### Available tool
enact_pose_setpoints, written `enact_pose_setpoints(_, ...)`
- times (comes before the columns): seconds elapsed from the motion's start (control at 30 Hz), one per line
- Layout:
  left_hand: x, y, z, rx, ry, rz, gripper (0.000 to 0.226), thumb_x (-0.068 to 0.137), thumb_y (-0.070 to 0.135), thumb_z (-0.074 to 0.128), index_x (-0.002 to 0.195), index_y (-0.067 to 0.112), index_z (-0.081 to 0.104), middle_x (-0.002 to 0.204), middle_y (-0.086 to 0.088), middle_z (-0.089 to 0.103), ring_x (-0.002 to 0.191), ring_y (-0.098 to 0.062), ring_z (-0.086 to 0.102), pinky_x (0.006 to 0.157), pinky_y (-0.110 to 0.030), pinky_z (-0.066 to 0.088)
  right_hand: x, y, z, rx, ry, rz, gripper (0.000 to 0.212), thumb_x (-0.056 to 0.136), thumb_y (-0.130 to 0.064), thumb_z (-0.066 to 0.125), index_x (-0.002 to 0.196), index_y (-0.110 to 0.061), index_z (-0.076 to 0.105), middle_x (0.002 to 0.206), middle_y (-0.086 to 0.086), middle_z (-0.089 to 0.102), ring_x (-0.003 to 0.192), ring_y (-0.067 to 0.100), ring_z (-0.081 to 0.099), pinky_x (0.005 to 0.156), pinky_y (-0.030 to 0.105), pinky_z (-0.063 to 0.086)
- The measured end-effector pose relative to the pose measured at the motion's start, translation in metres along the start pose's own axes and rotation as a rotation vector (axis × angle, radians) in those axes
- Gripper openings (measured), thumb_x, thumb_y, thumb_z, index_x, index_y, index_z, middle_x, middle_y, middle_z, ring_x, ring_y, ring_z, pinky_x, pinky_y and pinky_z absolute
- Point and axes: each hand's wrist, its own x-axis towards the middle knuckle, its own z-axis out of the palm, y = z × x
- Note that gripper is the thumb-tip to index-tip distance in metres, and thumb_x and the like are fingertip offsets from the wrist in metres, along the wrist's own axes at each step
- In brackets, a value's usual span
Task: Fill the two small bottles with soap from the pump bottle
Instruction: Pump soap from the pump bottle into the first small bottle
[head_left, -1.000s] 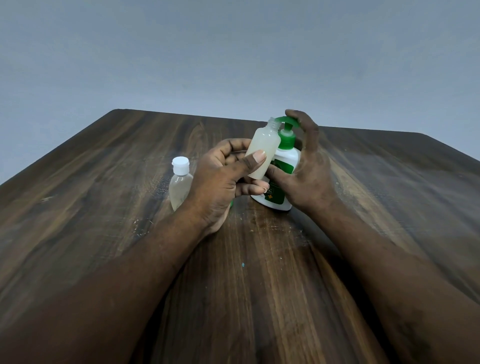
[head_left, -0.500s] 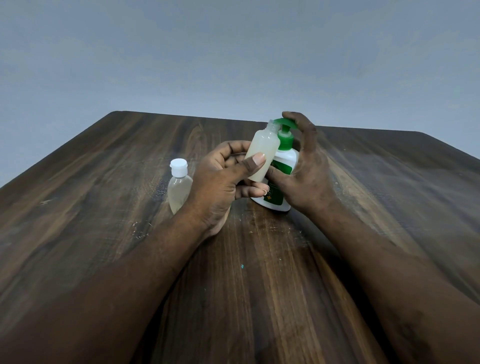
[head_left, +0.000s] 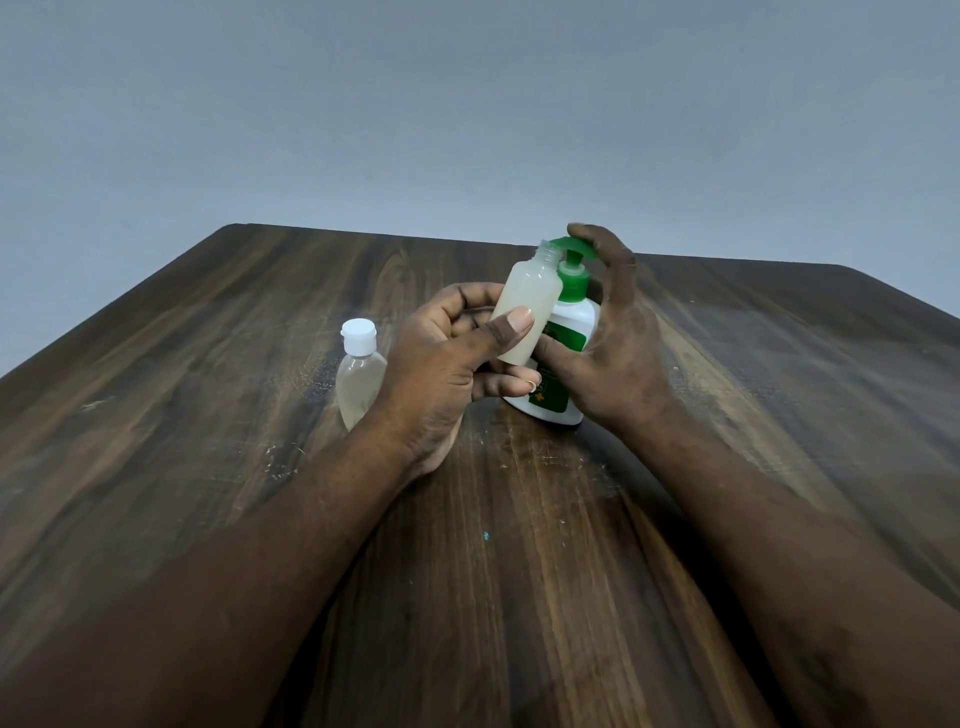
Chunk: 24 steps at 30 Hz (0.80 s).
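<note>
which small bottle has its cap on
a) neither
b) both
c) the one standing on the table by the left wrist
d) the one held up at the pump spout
C: the capped small bottle standing on the table wears a white flip cap, while the open small bottle gripped by the left hand shows a bare threaded neck beside the pump bottle.

Scratched dark wood table (head_left: 208, 415), translucent plastic small bottles (head_left: 524, 306), glossy pump bottle (head_left: 574, 332)
</note>
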Motion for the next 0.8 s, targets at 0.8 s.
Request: enact_pose_setpoints(0.8, -0.0009, 0.0001, -0.0006, 0.015, -0.014, -0.006, 0.041, 0.08, 0.025, 0.075, 0.117, 0.01, 0.065, 0.091, -0.008, 0.078, 0.063, -0.027, 0.072, 0.053, -0.023, 0.06, 0.001, 0.0046, 0.0017, 0.0, 0.001, 0.001, 0.089, 0.08, -0.02, 0.091, 0.151, -0.028, 0.038, 0.124, -0.024, 0.062, 0.104, 0.004, 0.07, 0.08, 0.035, 0.061)
